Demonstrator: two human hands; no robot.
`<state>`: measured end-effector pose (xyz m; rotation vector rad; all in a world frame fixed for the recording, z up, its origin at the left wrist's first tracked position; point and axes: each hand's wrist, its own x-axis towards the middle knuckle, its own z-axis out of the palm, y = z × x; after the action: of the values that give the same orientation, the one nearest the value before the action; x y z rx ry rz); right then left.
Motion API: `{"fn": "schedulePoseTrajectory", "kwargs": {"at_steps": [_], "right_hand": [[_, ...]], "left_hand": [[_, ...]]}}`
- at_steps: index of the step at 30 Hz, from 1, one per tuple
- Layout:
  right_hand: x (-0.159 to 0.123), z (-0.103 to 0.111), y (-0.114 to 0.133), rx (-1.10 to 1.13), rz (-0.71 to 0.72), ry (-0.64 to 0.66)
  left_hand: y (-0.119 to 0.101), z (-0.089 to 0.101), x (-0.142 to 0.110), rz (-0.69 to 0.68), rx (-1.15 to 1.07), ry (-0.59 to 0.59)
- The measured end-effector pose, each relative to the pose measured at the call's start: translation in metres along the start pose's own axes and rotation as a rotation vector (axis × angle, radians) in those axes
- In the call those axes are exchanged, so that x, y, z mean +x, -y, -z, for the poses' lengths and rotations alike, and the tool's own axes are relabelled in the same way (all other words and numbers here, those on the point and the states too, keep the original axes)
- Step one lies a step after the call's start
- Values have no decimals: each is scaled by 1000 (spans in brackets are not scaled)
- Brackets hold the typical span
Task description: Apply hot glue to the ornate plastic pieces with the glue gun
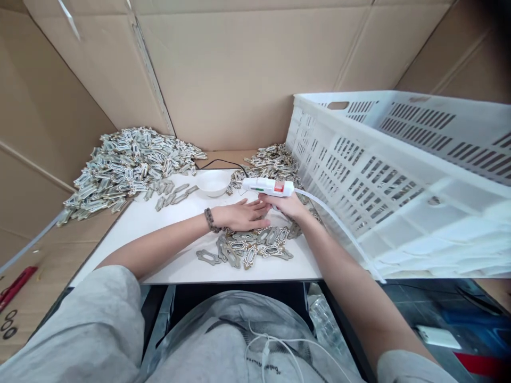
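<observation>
The right hand (285, 205) holds a white plastic glue gun (259, 186)

The right hand's fingers are wrapped around the gun's handle. The gun's long body lies on top of that grip, and its nose points left, just past the left hand (239, 215). The left hand is flat, with its fingers stretched out. I can't tell if something is under its palm. Just below both hands is a small pile of flat grey and white frame-shaped pieces (271, 250). A round white bowl (212, 183) sits just beyond the left hand. A big white slotted plastic crate (351, 119) stands to the right of the grip.
</observation>
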<state>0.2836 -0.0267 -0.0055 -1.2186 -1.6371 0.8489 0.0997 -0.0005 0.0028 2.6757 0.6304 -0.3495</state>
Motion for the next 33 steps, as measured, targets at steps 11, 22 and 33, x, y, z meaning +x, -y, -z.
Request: {"fn": "schedulePoseTrajectory", "kwargs": {"at_steps": [11,22,33], "right_hand": [[7,-6,-8,-256,-107,210],[7,-6,-18,-317,-93,321],[8,-1,-6,-362,-126,354]], "left_hand": [[14,-33,-68,-38,84,-234],[25,-22,-85,-118,53,-313],[95,14,-127,337,94,-365]]}}
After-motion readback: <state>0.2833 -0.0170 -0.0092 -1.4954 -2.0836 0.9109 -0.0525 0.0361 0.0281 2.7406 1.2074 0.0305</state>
